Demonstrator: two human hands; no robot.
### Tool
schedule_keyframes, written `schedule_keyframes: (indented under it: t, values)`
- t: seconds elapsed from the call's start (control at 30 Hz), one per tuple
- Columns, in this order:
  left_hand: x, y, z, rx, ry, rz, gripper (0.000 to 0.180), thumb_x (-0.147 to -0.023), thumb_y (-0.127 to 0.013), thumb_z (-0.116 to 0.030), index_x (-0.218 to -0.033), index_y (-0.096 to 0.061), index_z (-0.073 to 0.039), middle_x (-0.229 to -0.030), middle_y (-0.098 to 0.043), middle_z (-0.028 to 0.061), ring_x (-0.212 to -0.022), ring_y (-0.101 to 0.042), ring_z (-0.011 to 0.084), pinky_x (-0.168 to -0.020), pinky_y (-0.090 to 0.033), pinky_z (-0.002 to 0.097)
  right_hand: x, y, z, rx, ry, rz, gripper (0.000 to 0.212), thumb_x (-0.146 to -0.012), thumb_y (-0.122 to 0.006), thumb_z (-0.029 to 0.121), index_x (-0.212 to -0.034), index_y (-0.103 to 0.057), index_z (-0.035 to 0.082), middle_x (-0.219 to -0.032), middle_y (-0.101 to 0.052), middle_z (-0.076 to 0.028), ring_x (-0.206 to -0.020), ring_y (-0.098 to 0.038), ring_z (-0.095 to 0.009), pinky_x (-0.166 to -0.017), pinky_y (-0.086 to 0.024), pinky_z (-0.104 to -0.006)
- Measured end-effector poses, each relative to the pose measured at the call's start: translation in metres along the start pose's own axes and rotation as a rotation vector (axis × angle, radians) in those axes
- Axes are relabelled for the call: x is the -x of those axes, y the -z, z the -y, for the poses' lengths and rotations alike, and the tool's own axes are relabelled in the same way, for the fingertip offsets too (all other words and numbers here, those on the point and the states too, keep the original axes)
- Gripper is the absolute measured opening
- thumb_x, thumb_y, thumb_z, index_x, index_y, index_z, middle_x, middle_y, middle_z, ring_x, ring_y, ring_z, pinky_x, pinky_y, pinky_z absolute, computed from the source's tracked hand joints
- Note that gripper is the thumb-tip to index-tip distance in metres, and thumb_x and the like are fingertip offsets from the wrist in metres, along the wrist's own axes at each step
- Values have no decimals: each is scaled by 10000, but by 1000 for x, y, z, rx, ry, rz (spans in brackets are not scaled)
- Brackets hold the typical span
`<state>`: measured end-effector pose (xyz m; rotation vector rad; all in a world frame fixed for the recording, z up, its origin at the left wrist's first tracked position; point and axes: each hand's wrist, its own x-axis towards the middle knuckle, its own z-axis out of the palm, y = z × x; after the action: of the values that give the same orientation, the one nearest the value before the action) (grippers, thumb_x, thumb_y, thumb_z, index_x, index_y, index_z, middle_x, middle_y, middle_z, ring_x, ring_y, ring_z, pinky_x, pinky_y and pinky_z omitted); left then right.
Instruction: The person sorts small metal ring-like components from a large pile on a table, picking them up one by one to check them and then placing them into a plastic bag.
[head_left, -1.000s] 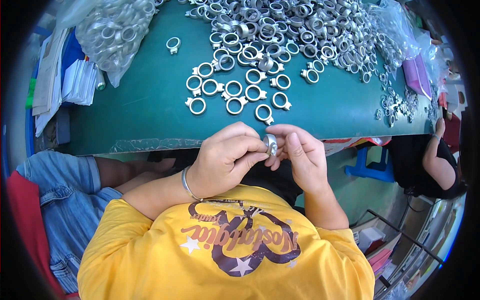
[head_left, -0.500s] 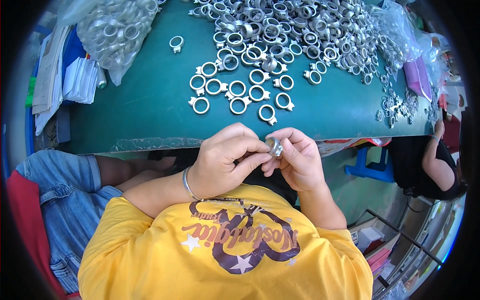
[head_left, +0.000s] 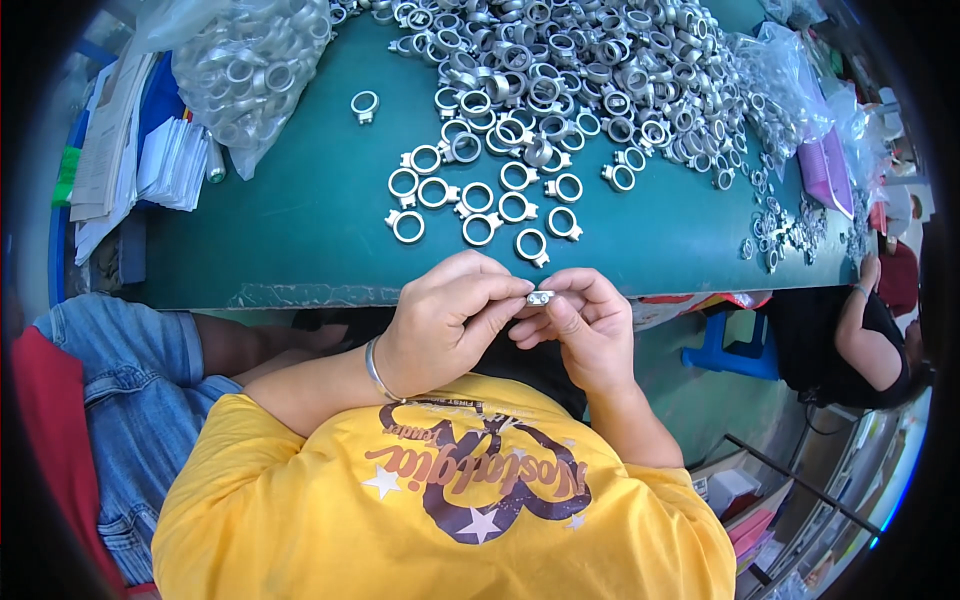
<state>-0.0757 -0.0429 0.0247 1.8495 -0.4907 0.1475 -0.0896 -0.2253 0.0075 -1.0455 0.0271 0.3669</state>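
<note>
Just off the table's near edge, a small silver metal ring clamp [head_left: 541, 298] is held between my two hands. Its lug side with two small round spots faces up, and fingers cover most of the ring. My left hand [head_left: 450, 318] pinches it from the left with thumb and forefinger. From the right, my right hand [head_left: 592, 325] grips it, the thumb pressed beside the lug. Several similar ring clamps [head_left: 480, 230] lie flat on the green table just beyond my fingers. One more ring clamp [head_left: 364, 106] lies apart at the left.
A large heap of metal ring clamps [head_left: 600, 70] covers the table's far side. Clear plastic bags [head_left: 250, 80], filled with rings, and papers [head_left: 172, 165] stand at left. Smaller metal parts [head_left: 785, 232] and a purple basket [head_left: 826, 175] lie right. Another person's arm [head_left: 862, 330] is beyond, near a blue stool [head_left: 730, 345].
The ring clamp has been turned between my fingers, so its lug now faces up instead of the ring's side. My hands shifted slightly; the view moved a little.
</note>
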Motion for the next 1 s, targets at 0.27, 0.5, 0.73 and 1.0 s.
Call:
schedule_keyframes:
  t: [0.27, 0.5, 0.73, 1.0]
  values:
    - [-1, -1, 0, -12, -18, 5, 140, -778, -669, 17, -915, -673, -12, -801, -625, 86, -683, -606, 171, -578, -475, 240, 0, 2, 1, -11, -4, 5, 169, -912, -563, 69, -1042, -520, -30, -924, -651, -152, -782, -675, -216, -666, -568, -286]
    - [-5, 4, -4, 63, 43, 30, 203, -830, -629, 1, -1030, -648, 32, -861, -642, 103, -772, -630, 154, -666, -513, 256, -5, -10, -3, 635, 452, -197, 266, -764, -699, -40, -1000, -576, -26, -879, -649, -93, -763, -640, -125, -668, -530, -235]
    - [-1, 6, 12, 807, 524, 59, 254, -918, -535, -23, -1161, -551, 51, -1005, -636, 88, -860, -627, 123, -789, -523, 250, -27, -28, 10, 1006, 957, -26, 270, -691, -669, -108, -929, -642, 16, -870, -639, -99, -719, -601, -255, -641, -482, -308]
    - [-3, 17, 14, 952, 650, 188, 331, -935, -470, -49, -1252, -497, 42, -1110, -600, 111, -957, -610, 167, -855, -505, 281, -24, -35, 17, 1013, 947, 117, 281, -690, -616, -121, -948, -643, -13, -924, -631, -142, -802, -597, -261, -695, -483, -305]
